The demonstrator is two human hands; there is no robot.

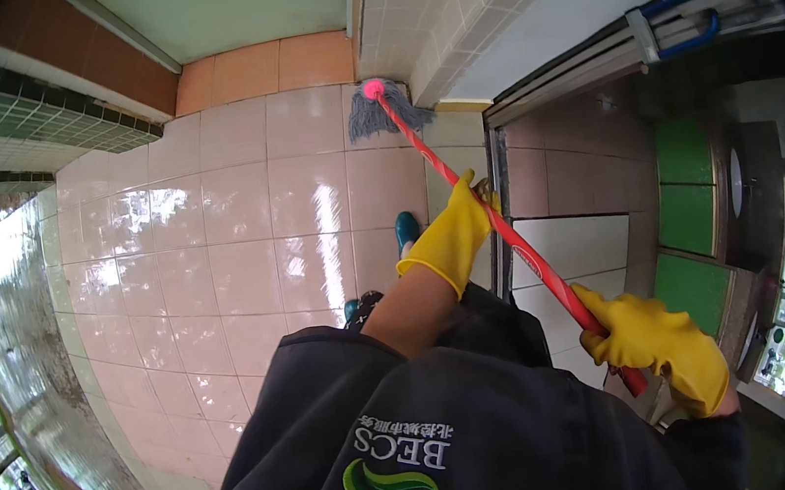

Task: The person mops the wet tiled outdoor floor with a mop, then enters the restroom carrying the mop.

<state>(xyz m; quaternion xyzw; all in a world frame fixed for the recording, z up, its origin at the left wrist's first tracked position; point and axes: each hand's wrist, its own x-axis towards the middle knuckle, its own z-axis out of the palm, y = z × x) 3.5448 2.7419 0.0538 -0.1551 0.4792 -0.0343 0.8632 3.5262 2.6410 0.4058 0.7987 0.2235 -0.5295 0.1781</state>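
Note:
A mop with a red handle (535,261) slants from my lower right up to a pink socket and a grey string head (371,117). The strands lie on the tiles in the far corner, beside the tiled wall. My left hand (462,226), in a yellow rubber glove, is closed around the middle of the handle. Close to the handle's near end, my right hand (658,344), gloved the same way, grips it. Part of the fingers of each hand is hidden behind the handle.
Shiny pinkish floor tiles (239,206) spread to the left, with bright reflections. An orange tiled sill (265,67) lies below a pale green door (223,10). To the right, a doorway with a metal frame (501,191) opens onto green panels (689,211). My teal shoe (406,228) stands near the handle.

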